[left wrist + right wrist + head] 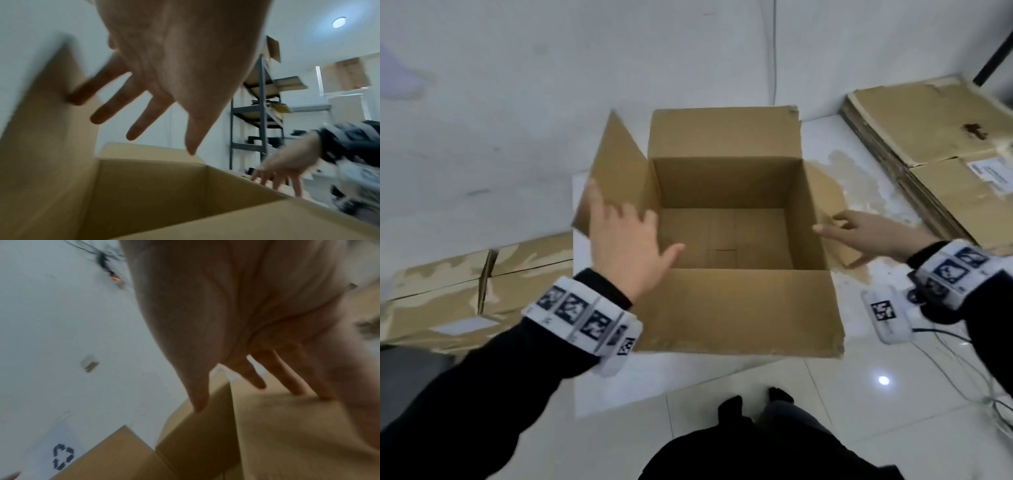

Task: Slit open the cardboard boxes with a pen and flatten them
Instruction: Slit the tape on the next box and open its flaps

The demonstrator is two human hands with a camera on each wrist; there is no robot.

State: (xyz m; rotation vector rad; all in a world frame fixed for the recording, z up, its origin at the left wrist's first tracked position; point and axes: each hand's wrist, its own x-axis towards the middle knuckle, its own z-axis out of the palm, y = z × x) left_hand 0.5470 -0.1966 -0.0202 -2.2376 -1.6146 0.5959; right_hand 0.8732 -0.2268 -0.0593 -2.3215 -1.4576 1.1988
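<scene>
A brown cardboard box (726, 192) stands open on the floor in front of me, all its top flaps spread and its inside empty. My left hand (625, 236) is spread with straight fingers over the box's left flap (616, 164), which stands tilted up; in the left wrist view the fingers (115, 107) reach toward that flap (47, 129). My right hand (859, 229) lies with straight fingers on the folded-down right flap (825, 205); the right wrist view shows these fingers (287, 374) on the cardboard (298, 434). No pen is in view.
Flattened cardboard lies stacked at the right (941, 144) and at the left (465, 291). A white wall (517, 85) rises behind the box. Thin cables (962, 370) trail across the tiled floor at the right. A metal shelf rack (263, 113) stands farther off.
</scene>
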